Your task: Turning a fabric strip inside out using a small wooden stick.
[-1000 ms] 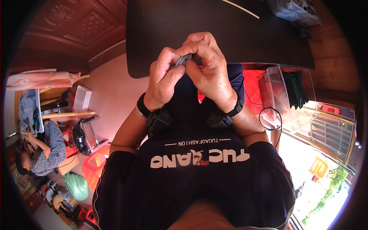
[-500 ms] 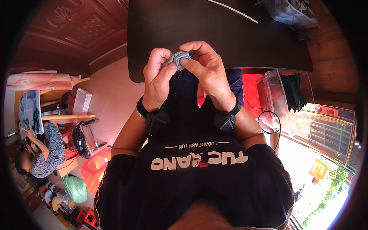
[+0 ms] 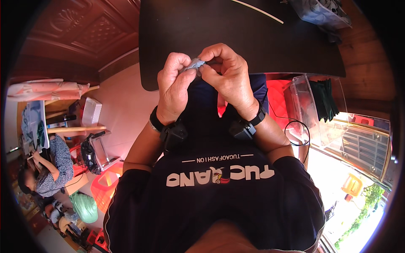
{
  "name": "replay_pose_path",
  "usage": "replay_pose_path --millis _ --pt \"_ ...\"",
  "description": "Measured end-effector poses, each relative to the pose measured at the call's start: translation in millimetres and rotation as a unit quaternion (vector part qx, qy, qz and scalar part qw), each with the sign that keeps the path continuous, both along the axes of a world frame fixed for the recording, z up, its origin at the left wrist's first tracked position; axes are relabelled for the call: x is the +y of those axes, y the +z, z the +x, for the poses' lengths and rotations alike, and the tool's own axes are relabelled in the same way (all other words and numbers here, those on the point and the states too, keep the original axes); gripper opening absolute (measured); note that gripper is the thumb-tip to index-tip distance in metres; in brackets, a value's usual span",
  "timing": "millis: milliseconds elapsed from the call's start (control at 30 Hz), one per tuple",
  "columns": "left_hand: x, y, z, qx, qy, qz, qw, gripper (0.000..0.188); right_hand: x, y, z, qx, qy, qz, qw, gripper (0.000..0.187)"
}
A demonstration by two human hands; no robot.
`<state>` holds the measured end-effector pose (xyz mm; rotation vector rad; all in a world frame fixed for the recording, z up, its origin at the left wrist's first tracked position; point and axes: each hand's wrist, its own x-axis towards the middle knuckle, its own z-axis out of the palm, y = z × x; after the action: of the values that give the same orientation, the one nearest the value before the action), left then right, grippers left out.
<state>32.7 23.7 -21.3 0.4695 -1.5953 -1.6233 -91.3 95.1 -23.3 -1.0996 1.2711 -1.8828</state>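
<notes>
Between my two hands is a small bunched piece of grey-blue fabric, held up just in front of the near edge of a black table. My left hand pinches its left end between thumb and curled fingers. On the other side my right hand has thumb and forefinger closed on the fabric's right end. The fingers cover much of the piece, so its full shape is hidden.
A clear bin with grey fabric pieces stands at the table's far right. A pale thin strip lies on the tabletop. To my right, a clear plastic box holds dark green cloth. Another person sits far left.
The fabric has been turned and flattened between my fingers. My right thumb and forefinger have shifted slightly on its end; my left hand stays nearly in place.
</notes>
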Motion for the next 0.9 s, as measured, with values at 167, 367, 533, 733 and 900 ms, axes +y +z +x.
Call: replay_pose_path --millis 167,367,533,733,900 --pt "8 -8 5 -0.012 -0.012 -0.027 0.999 0.007 0 -1 6 0.154 -0.116 -0.070 0.979 0.018" --pt "11 -12 5 0.063 -0.064 -0.027 0.996 0.015 2 3 6 0.147 -0.117 -0.108 0.976 0.019" --pt "14 -8 5 0.062 -0.056 0.004 0.997 0.022 4 3 0 0.240 -0.131 -0.134 0.953 0.019" --pt "16 -5 8 0.079 -0.042 -0.010 0.996 0.026 9 7 -1 0.327 -0.118 -0.200 0.916 0.024" --pt "11 -13 12 0.093 -0.030 -0.031 0.995 0.019 6 3 7 0.251 -0.134 -0.194 0.939 0.022"
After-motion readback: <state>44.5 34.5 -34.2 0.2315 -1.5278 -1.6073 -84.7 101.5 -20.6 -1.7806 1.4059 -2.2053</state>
